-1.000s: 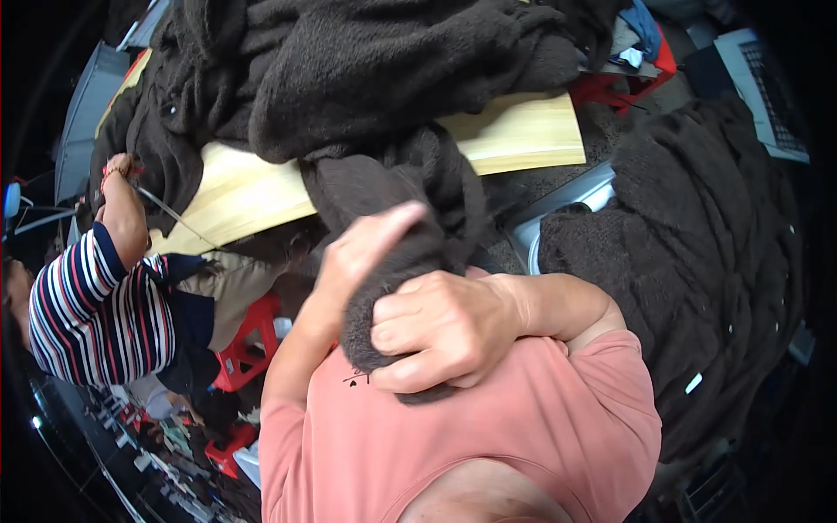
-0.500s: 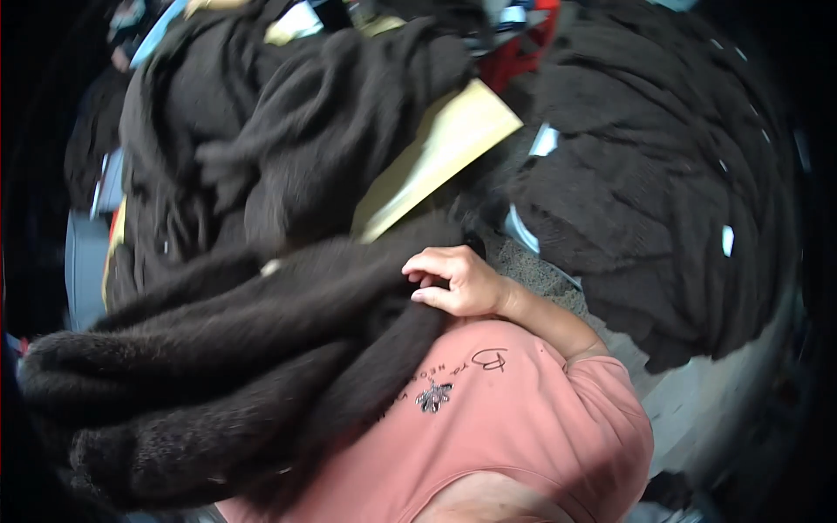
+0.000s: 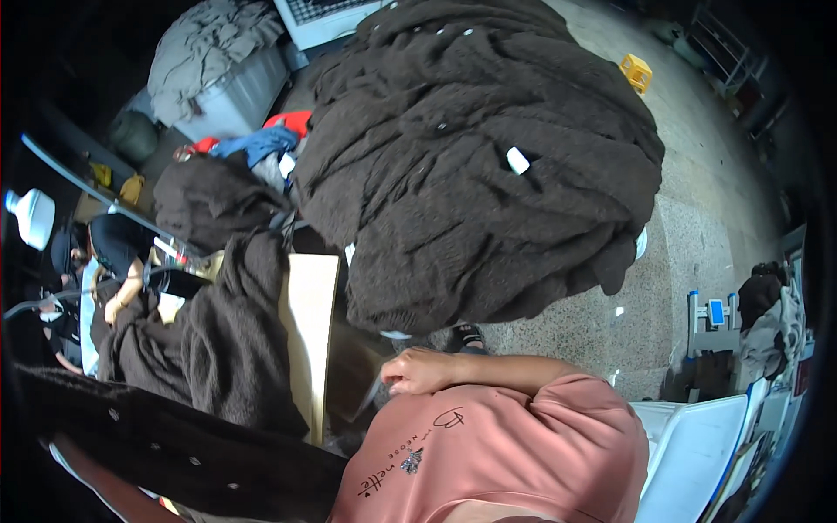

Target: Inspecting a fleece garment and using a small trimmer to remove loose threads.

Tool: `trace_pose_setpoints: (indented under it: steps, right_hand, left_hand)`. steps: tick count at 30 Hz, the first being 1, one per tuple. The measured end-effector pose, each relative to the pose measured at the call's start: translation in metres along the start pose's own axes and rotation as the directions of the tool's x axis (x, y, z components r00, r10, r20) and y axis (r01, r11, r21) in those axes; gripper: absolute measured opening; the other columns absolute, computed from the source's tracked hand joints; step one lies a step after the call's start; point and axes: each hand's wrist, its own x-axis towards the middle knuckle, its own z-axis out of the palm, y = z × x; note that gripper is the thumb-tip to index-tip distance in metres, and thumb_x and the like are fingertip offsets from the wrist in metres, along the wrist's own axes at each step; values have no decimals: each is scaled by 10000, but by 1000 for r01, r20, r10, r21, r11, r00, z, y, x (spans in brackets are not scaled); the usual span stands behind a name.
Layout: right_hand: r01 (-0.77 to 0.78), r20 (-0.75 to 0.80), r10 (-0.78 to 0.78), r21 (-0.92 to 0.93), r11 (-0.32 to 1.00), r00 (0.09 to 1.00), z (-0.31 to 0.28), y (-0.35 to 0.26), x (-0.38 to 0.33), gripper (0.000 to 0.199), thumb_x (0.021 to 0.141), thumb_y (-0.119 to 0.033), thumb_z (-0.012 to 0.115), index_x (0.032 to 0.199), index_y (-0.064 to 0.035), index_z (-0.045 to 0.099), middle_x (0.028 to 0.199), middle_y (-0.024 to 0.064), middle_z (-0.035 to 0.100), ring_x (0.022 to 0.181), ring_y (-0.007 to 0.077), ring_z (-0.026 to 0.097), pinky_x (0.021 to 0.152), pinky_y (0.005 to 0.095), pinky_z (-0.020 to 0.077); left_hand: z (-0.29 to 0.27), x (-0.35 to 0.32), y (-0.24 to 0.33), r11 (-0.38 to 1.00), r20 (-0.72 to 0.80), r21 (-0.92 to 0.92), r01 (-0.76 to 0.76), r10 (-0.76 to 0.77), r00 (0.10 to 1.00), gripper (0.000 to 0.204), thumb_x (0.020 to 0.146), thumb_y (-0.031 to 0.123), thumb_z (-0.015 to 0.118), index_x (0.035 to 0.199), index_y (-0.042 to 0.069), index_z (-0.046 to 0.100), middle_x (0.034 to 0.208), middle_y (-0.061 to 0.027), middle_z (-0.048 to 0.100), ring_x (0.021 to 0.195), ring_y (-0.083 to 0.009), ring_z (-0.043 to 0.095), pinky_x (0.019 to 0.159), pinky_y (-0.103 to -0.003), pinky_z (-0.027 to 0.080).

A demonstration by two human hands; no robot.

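Note:
My right hand (image 3: 425,370) sits in front of my pink shirt (image 3: 506,444), fingers curled together and pointing left toward the edge of a pale wooden tabletop (image 3: 309,336). Whether it pinches anything is unclear. A long dark buttoned garment (image 3: 174,449) lies draped across my left forearm (image 3: 100,484) at the lower left, and my left hand is hidden. Another dark brown knit garment (image 3: 214,349) lies bunched on the tabletop, just left of my right hand.
A large heap of dark brown knitwear (image 3: 488,174) fills the upper middle. Another person (image 3: 113,270) works at the far left. A grey bin piled with grey cloth (image 3: 218,74) stands at the back, a yellow stool (image 3: 636,71) on the stone floor, a white panel (image 3: 697,444) lower right.
The view has swung to the right. The dark garment has slid from in front of me down to my left arm, and my right hand has let go of it and pulled back to my belly.

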Motion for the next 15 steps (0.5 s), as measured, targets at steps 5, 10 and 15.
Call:
trace_pose_setpoints:
  steps: [5,10,15]
  right_hand:
    - [-95,-71,105,134,986,992,-68,19,-39,213,761,-170,586,889,1,587,753,147,635,707,274,620,645,359,468]
    - [-3,-219,48,199,980,975,-111,39,-75,245,788,-177,612,945,9,579,791,148,648,698,232,630,633,329,474]
    - [-52,-248,122,269,962,961,-140,45,-111,209,803,-104,602,978,7,574,816,105,663,678,137,616,637,271,473]
  left_hand:
    - [25,89,-6,998,35,58,21,-23,999,341,677,197,642,926,-26,574,867,-157,610,801,-258,615,716,-328,504]
    - [68,167,-9,992,49,96,81,-86,995,342,684,204,645,928,-22,570,872,-157,608,817,-252,613,734,-325,503]
    - [104,234,-5,981,50,152,118,-127,991,342,690,212,649,930,-18,567,877,-157,606,833,-246,610,753,-321,503]
